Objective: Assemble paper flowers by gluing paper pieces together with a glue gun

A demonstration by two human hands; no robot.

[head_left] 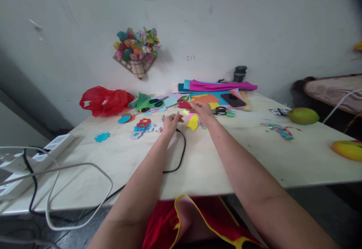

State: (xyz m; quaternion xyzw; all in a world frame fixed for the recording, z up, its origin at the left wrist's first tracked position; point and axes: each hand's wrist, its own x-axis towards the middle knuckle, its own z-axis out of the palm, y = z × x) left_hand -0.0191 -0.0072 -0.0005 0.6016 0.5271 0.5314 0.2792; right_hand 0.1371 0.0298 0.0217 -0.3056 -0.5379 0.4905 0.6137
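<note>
Pale, faintly veined white covers the tabletop [263,158], pushed against a light grey wall [220,26]. On the wall hangs 1 bunch of colourful craft flowers [135,47] in a stick holder [137,69], with a small handwritten number [190,58] to its right.

Both hands are over the middle of the tabletop, apart from each other. The right hand [203,112] pinches the edge of a red cutout [184,105] between thumb and finger; the left hand [172,123] has its fingers bent, close to a white object [158,126], and I cannot tell whether it grips anything. Bright yellow material [192,122] lies just below the right hand, and a black cord [183,152] loops between the forearms.

Toward the back, 2 pairs of scissors, 1 on the left [154,101] and 1 on the right [220,111], lie among coloured sheets [205,100], near a phone [233,99]. A magenta roll [223,86] and a dark cup [240,74] sit behind. A red plastic bag [104,101] slumps at the back left; a white power strip [56,143] runs along the left edge. Flower cutouts [141,127] are piled left of the hands. At the right are 1 green fruit [303,116] and 1 yellow fruit [348,150].
</note>
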